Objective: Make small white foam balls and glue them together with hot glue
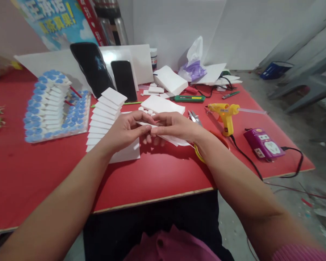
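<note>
My left hand (pixel 129 129) and my right hand (pixel 176 127) meet over the middle of the red table. Their fingertips pinch a thin white sheet (pixel 178 140), which looks like tissue or soft paper; its loose end trails under my right palm. Just left of my left hand rises a white stepped staircase model (pixel 103 121) on a white base board (pixel 129 154). Small white rolled pieces (pixel 148 111) lie right behind my fingers, beside a white stack of sheets (pixel 163 105). Scissors (pixel 195 117) lie partly hidden beneath my right wrist.
A blue-and-white decorated staircase model (pixel 46 116) stands on the left. Two phones (pixel 124 79) lean against white board at the back. A green utility knife (pixel 189 98), yellow glue gun (pixel 225 115), purple socket box (pixel 263 144) with cables and tissue pack (pixel 194 69) are around the right side.
</note>
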Tool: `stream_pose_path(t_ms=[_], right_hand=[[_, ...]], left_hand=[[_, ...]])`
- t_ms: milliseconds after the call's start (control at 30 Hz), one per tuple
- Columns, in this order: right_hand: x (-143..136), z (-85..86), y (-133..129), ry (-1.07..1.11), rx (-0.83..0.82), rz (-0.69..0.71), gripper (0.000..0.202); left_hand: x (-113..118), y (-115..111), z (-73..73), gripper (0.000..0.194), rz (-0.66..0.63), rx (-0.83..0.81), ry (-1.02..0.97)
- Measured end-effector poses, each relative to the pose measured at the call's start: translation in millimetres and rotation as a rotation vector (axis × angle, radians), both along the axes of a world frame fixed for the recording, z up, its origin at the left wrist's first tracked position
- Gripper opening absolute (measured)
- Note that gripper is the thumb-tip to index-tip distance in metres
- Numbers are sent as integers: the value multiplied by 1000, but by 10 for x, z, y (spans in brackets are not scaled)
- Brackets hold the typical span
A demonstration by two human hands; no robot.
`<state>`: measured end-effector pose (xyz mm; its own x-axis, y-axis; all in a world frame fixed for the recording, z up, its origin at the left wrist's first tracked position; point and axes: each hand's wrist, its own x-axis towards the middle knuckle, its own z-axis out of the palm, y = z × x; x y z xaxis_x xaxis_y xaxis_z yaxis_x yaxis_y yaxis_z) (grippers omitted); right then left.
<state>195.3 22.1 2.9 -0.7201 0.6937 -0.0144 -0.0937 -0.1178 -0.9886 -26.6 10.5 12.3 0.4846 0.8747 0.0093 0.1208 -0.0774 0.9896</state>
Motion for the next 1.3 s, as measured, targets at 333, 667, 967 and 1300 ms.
stream_pose_path(t_ms=[333,667,967,1300], right_hand=[[60,37,18,-173,106,-155,24],[110,72,30,-62,-180,-33,23],[83,72,26,-40,-362,-53,18],[-66,103,-54,-108,-150,-316,10]], left_hand=[[42,34,-64,26,130,106,-4],[38,34,-89,15,77,355,44],[23,55,-121,8,10,800,166],[140,-44,-144,4,142,574,145]])
